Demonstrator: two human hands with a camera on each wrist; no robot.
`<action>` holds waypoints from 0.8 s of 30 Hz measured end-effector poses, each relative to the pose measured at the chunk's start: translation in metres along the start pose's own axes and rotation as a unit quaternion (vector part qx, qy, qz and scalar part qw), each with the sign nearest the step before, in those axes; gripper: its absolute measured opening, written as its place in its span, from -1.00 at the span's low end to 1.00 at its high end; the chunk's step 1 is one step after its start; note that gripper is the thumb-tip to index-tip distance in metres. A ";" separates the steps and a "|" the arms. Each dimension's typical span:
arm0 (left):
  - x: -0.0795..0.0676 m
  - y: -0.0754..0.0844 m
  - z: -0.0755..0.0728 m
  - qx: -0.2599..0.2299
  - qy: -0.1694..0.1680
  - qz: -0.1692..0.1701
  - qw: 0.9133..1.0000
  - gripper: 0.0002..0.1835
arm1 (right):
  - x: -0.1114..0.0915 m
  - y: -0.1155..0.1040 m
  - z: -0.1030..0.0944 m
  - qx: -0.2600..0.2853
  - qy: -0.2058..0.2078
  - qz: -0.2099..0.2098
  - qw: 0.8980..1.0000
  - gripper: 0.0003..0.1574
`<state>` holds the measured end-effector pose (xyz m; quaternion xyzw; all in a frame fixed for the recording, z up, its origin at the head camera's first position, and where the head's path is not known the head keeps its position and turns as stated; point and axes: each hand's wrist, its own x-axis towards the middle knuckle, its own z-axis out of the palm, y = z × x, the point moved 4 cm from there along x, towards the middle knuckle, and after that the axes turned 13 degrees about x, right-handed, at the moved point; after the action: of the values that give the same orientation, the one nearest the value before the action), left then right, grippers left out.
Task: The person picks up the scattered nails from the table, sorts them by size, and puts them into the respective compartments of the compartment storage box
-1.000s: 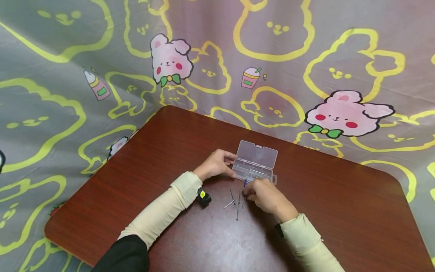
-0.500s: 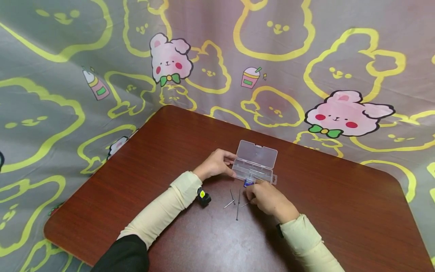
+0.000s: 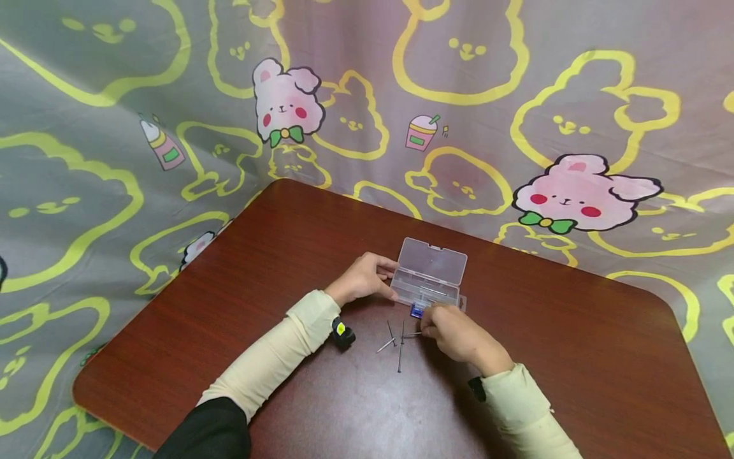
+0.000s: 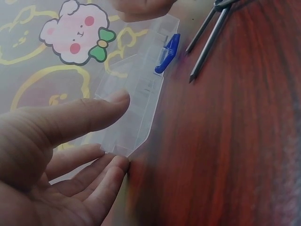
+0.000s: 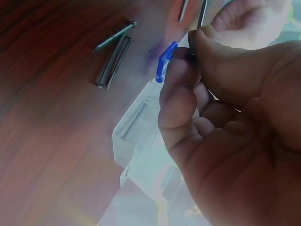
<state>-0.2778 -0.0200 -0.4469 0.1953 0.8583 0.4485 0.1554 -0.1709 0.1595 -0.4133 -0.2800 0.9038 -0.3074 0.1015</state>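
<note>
A clear plastic box (image 3: 425, 287) with its lid raised lies on the table; a blue latch (image 3: 417, 310) sits at its front edge. My left hand (image 3: 366, 278) holds the box's left end, thumb at the front and fingers at the end, as the left wrist view also shows. Just in front of the box, my right hand (image 3: 455, 331) pinches a nail (image 5: 203, 13) between thumb and index finger, its shank pointing left in the head view. Several loose nails (image 3: 400, 357) lie left of that hand, some crossing. Inside the box, a thin nail-like piece (image 5: 134, 120) shows in a compartment.
The brown wooden table (image 3: 258, 268) has rounded corners. Behind it hangs a grey curtain (image 3: 355, 51) with yellow outlines and pink rabbits. A black wrist camera (image 3: 343, 334) sits under the left cuff.
The pinched nail has turned from pointing toward me to lying almost level, pointing left. My right hand has shifted slightly right, uncovering the blue latch. My left hand stays at the box.
</note>
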 end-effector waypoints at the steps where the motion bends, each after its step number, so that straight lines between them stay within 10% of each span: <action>1: 0.000 0.000 0.000 0.000 0.001 0.001 1.000 -0.22 | 0.000 0.000 -0.001 0.011 0.002 -0.001 1.000 -0.77; 24: 0.000 -0.001 0.001 0.005 0.008 -0.002 1.000 -0.23 | 0.002 0.021 -0.025 0.061 0.070 0.045 0.995 -0.81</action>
<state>-0.2779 -0.0201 -0.4485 0.1909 0.8620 0.4455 0.1486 -0.1907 0.1851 -0.4064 -0.2097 0.8999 -0.3762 0.0689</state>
